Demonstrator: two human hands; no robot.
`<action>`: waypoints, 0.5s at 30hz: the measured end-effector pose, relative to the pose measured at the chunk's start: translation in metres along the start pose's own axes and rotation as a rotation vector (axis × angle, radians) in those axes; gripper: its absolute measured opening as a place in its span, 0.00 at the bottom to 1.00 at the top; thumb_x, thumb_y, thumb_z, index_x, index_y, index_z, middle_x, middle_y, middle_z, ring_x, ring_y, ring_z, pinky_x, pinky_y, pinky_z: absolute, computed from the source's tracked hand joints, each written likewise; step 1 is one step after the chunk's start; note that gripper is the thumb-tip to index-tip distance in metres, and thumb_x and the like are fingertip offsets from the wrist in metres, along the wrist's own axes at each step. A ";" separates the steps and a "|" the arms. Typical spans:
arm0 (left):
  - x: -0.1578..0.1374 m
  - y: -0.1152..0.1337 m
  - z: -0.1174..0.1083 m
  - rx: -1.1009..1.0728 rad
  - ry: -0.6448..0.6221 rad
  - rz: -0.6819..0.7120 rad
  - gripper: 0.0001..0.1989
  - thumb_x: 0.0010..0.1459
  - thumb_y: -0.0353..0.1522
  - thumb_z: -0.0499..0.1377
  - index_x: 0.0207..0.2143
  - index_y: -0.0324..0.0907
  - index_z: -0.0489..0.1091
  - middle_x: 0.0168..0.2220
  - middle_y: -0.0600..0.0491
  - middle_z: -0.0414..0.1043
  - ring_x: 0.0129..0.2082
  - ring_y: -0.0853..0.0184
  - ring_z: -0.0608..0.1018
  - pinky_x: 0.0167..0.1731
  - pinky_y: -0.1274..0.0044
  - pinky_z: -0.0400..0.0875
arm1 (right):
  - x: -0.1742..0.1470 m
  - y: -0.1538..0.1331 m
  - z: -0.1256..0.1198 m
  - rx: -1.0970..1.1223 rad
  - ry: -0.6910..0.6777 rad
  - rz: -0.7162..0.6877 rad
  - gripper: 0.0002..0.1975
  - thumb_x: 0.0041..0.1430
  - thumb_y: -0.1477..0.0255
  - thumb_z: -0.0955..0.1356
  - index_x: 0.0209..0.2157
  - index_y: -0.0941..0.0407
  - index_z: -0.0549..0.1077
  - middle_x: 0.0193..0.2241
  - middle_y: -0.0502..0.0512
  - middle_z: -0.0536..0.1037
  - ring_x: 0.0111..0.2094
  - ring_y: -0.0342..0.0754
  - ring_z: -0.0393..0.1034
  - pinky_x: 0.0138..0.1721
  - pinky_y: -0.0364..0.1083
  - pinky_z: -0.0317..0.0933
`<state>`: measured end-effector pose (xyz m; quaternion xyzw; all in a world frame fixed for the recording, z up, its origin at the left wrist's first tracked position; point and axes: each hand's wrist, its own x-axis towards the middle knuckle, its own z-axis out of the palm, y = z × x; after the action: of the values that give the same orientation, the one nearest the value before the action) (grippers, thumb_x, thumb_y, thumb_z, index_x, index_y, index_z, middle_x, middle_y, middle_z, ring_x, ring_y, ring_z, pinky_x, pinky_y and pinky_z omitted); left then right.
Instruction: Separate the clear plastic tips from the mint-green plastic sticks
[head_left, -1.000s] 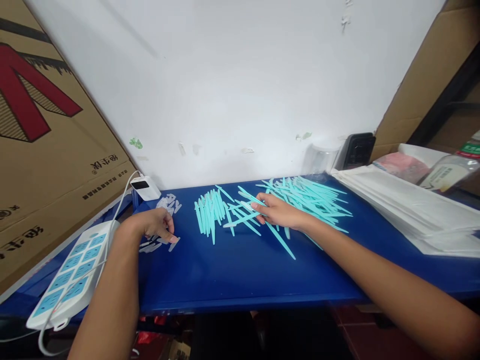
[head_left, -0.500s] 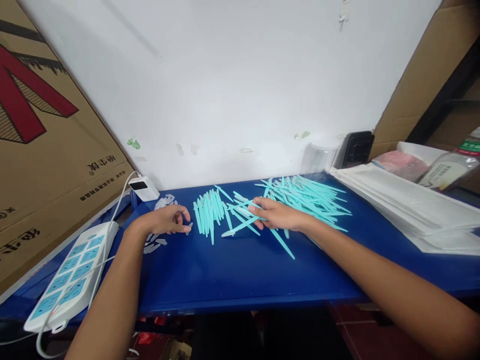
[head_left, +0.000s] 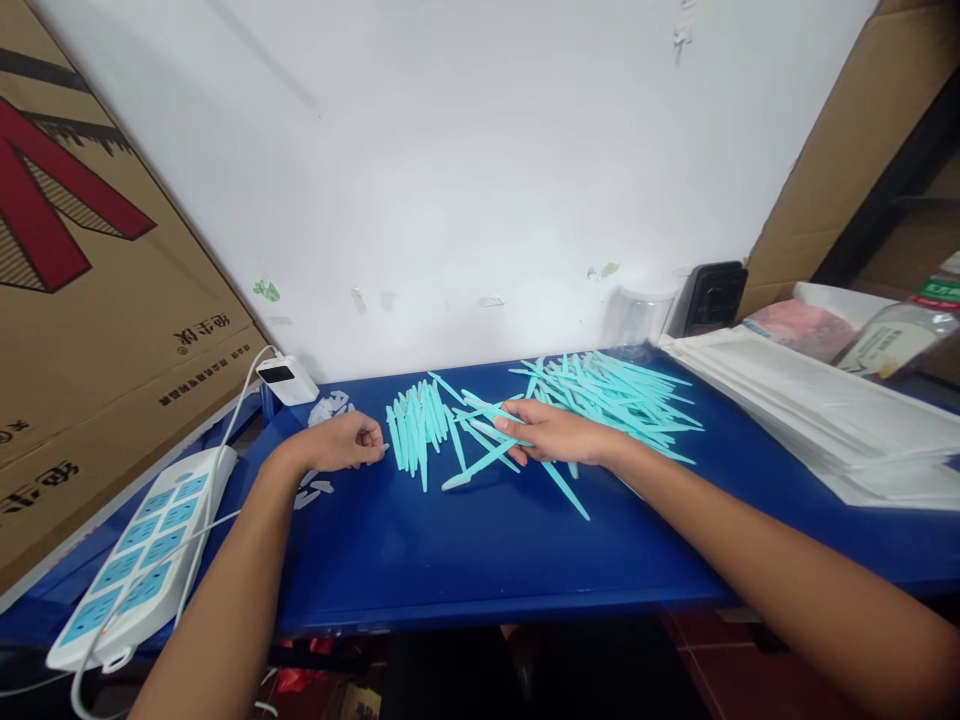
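Note:
My left hand (head_left: 347,441) is closed in a pinch, and a small translucent cap (head_left: 385,448) shows at its fingertips. Beneath and around that hand lie loose translucent caps (head_left: 330,404). My right hand (head_left: 551,432) grips slim teal sticks, shaped like eyebrow razors; one held teal stick (head_left: 484,466) points down to the left. How many are in its fingers I cannot tell. Between the hands, a row of teal sticks (head_left: 418,425) lies side by side. A large loose pile of teal sticks (head_left: 622,400) sits behind and right of my right hand.
On the left are a white power strip (head_left: 142,560) with cables and a small white device (head_left: 287,378). White sheets (head_left: 825,420) cover the table's right side. A clear cup (head_left: 646,315) and black object (head_left: 716,298) stand by the wall. A cardboard box (head_left: 112,300) rises at left.
My left fingers have closed on the small cap and moved slightly right. The sticks in my right hand have shifted a little; the hand itself stays nearly in place.

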<state>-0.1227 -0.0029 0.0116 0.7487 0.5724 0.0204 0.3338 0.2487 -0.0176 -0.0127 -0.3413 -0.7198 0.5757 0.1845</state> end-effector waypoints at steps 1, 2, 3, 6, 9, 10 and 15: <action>0.000 0.001 0.000 -0.016 0.027 0.027 0.18 0.51 0.48 0.66 0.29 0.42 0.74 0.27 0.52 0.75 0.25 0.66 0.75 0.26 0.76 0.69 | 0.000 0.000 0.000 -0.007 -0.005 -0.003 0.22 0.67 0.49 0.64 0.36 0.52 0.57 0.23 0.46 0.72 0.19 0.39 0.51 0.22 0.41 0.47; -0.001 0.004 -0.001 -0.044 0.071 0.060 0.19 0.52 0.49 0.66 0.31 0.42 0.75 0.27 0.51 0.75 0.26 0.66 0.75 0.27 0.76 0.70 | -0.001 0.000 -0.001 -0.017 -0.014 -0.006 0.22 0.67 0.49 0.65 0.37 0.53 0.58 0.23 0.46 0.72 0.19 0.38 0.50 0.21 0.41 0.47; -0.001 0.007 -0.001 -0.083 0.133 0.100 0.20 0.53 0.49 0.66 0.35 0.42 0.75 0.28 0.52 0.75 0.27 0.66 0.76 0.28 0.76 0.72 | -0.001 -0.001 -0.001 -0.026 -0.026 -0.009 0.22 0.67 0.49 0.65 0.38 0.53 0.58 0.23 0.46 0.72 0.19 0.38 0.49 0.21 0.41 0.47; 0.000 0.022 0.002 -0.253 0.340 0.240 0.24 0.56 0.48 0.66 0.49 0.42 0.74 0.31 0.52 0.77 0.29 0.67 0.77 0.32 0.75 0.74 | -0.003 -0.002 -0.001 -0.037 -0.077 -0.019 0.22 0.66 0.49 0.65 0.40 0.52 0.58 0.24 0.46 0.73 0.19 0.38 0.47 0.21 0.41 0.46; 0.006 0.037 0.013 -0.447 0.481 0.336 0.27 0.56 0.48 0.68 0.51 0.40 0.73 0.36 0.49 0.79 0.29 0.67 0.77 0.31 0.75 0.75 | -0.005 -0.005 0.001 -0.034 -0.129 -0.048 0.22 0.66 0.48 0.65 0.37 0.52 0.57 0.24 0.46 0.74 0.19 0.38 0.46 0.21 0.41 0.46; 0.010 0.040 0.018 -0.496 0.506 0.352 0.27 0.55 0.48 0.68 0.50 0.39 0.74 0.36 0.48 0.80 0.28 0.67 0.77 0.30 0.75 0.75 | -0.005 -0.006 0.002 -0.035 -0.142 -0.058 0.23 0.66 0.48 0.66 0.35 0.52 0.56 0.23 0.47 0.74 0.19 0.38 0.47 0.21 0.41 0.46; 0.025 0.053 0.043 -0.640 0.495 0.370 0.25 0.54 0.47 0.70 0.45 0.37 0.74 0.37 0.44 0.82 0.24 0.67 0.78 0.24 0.76 0.74 | -0.006 -0.009 0.004 -0.028 -0.164 -0.079 0.24 0.66 0.46 0.65 0.35 0.53 0.61 0.23 0.48 0.74 0.18 0.38 0.48 0.20 0.40 0.46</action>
<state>-0.0518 -0.0086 -0.0030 0.6701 0.4564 0.4347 0.3922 0.2480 -0.0254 -0.0046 -0.2669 -0.7534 0.5837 0.1429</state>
